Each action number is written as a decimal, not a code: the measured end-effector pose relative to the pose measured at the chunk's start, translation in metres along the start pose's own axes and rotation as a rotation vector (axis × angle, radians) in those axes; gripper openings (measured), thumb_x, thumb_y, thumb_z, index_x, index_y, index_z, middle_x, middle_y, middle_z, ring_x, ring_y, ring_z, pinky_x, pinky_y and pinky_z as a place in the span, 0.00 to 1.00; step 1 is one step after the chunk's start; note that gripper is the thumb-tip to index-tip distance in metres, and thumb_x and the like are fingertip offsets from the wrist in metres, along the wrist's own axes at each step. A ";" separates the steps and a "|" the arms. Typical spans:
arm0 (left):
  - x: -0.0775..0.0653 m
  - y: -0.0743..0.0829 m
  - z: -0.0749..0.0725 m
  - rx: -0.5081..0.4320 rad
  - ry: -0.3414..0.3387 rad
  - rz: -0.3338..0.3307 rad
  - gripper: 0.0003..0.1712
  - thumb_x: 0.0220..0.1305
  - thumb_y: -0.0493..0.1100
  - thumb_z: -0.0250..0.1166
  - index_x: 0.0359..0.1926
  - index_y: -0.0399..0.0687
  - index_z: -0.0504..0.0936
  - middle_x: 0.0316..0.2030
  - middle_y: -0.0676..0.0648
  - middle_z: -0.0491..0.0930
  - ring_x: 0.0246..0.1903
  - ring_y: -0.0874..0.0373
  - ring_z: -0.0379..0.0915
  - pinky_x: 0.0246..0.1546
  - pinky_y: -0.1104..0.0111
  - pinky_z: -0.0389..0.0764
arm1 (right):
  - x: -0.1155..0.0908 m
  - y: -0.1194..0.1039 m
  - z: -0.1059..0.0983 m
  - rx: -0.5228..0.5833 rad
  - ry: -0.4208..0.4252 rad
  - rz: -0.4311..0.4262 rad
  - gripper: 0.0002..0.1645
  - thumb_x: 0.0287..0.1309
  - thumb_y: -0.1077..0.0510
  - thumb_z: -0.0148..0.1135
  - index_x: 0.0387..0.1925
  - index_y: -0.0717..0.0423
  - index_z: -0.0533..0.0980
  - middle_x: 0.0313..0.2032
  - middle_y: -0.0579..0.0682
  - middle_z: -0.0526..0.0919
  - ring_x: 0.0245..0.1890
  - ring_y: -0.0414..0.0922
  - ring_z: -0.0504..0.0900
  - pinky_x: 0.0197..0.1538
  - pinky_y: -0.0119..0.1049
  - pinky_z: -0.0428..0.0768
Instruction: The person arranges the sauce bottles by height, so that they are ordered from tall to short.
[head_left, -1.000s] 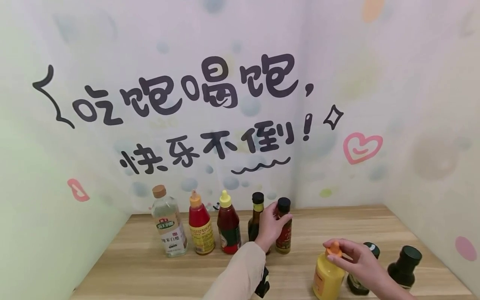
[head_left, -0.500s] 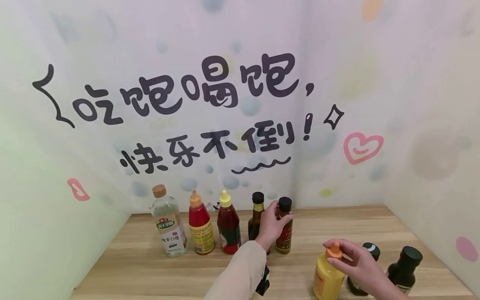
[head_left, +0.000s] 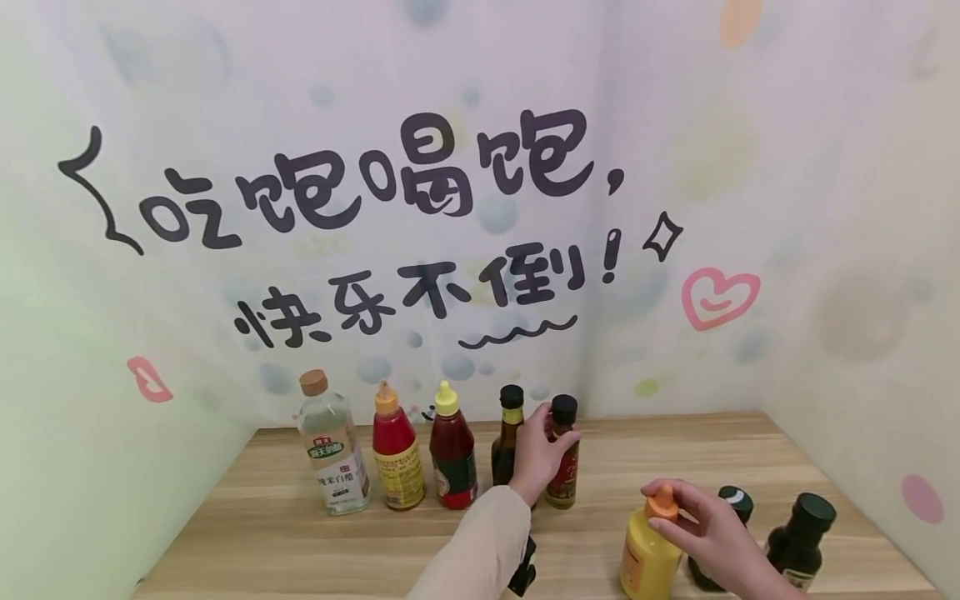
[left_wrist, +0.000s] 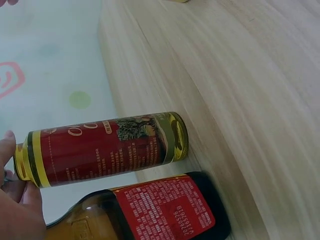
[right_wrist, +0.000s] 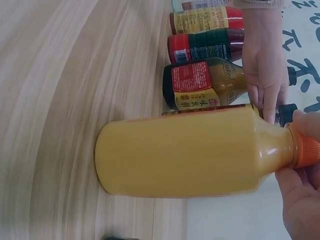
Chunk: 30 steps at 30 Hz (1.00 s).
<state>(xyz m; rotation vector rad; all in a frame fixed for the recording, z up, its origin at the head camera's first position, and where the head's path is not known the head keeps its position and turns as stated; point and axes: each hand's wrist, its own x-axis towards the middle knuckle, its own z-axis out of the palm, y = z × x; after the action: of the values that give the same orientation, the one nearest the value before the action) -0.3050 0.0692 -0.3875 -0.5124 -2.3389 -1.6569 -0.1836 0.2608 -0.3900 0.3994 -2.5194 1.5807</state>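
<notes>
In the head view my left hand (head_left: 534,457) grips the neck of a small oil bottle (head_left: 566,479) with a black cap and a red label. The left wrist view shows this bottle (left_wrist: 102,149) upright on the table, a tree printed on its label. Just beside it stands a brown sauce bottle (left_wrist: 165,210), partly hidden by my left hand in the head view. At the front right, my right hand (head_left: 708,529) pinches the orange cap (head_left: 662,504) of a yellow squeeze bottle (head_left: 647,554). Whether its base (right_wrist: 107,155) touches the table I cannot tell.
Left of the brown bottle stand a yellow-capped sauce bottle (head_left: 453,458), a red sauce bottle (head_left: 397,462) and a clear vinegar bottle (head_left: 333,454), in a row. Two dark bottles, one nearer the right edge (head_left: 798,542), stand behind my right hand. A printed cloth wall (head_left: 450,67) closes the back.
The head view has shifted slightly, so everything sits a little further left. Both hands keep their hold on the same bottles, with no other visible movement.
</notes>
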 end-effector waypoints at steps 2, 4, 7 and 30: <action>0.001 0.000 0.000 0.002 -0.001 0.002 0.19 0.50 0.41 0.67 0.45 0.45 0.75 0.32 0.52 0.80 0.35 0.60 0.74 0.38 0.65 0.75 | 0.000 -0.001 0.000 -0.009 0.009 0.004 0.22 0.52 0.60 0.60 0.47 0.67 0.68 0.46 0.64 0.73 0.41 0.28 0.72 0.41 0.35 0.77; 0.001 0.001 -0.001 0.005 -0.009 -0.001 0.19 0.50 0.41 0.67 0.44 0.45 0.75 0.33 0.51 0.80 0.35 0.60 0.74 0.38 0.65 0.75 | 0.000 -0.002 0.000 -0.027 0.017 -0.003 0.21 0.52 0.60 0.60 0.47 0.67 0.69 0.46 0.63 0.73 0.41 0.28 0.72 0.41 0.35 0.77; 0.002 0.002 -0.002 0.011 -0.018 -0.002 0.19 0.50 0.40 0.67 0.44 0.44 0.74 0.35 0.49 0.80 0.36 0.59 0.74 0.38 0.64 0.75 | 0.000 -0.004 0.000 -0.052 0.023 -0.015 0.20 0.51 0.60 0.61 0.45 0.66 0.70 0.45 0.63 0.74 0.41 0.28 0.72 0.41 0.35 0.77; 0.002 0.005 -0.004 0.065 -0.017 -0.008 0.19 0.48 0.40 0.68 0.42 0.42 0.74 0.32 0.48 0.80 0.31 0.59 0.72 0.33 0.67 0.75 | 0.017 -0.034 -0.010 -0.064 -0.007 -0.062 0.21 0.52 0.62 0.60 0.47 0.69 0.70 0.45 0.64 0.74 0.45 0.53 0.74 0.40 0.35 0.78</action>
<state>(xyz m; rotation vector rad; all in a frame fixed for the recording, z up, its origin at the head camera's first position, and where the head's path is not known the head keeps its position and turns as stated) -0.3048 0.0670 -0.3808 -0.5060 -2.4009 -1.5804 -0.1900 0.2530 -0.3519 0.4713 -2.5293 1.4744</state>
